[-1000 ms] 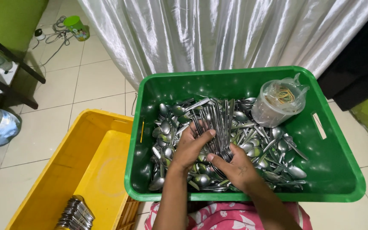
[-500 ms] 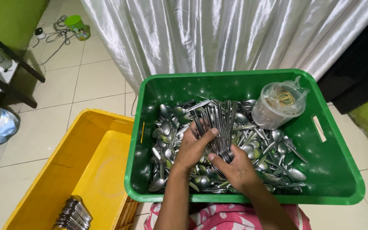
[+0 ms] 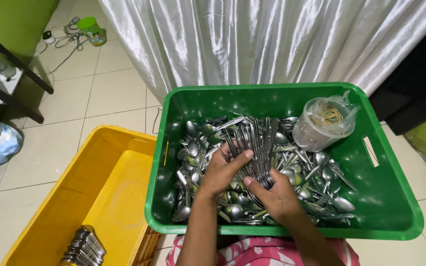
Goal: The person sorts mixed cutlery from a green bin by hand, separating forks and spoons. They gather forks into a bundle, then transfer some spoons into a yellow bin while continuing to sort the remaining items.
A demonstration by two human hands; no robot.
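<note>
Your right hand (image 3: 276,196) is closed around the bowl ends of a bunch of spoons (image 3: 256,148), and your left hand (image 3: 221,170) cups the bunch from the side, thumb laid across the handles. The bunch fans out over the loose cutlery in the green crate (image 3: 388,207). A plastic cup of rubber bands (image 3: 324,123) sits in the crate's far right corner; a yellow crate (image 3: 50,216) stands just left of it.
</note>
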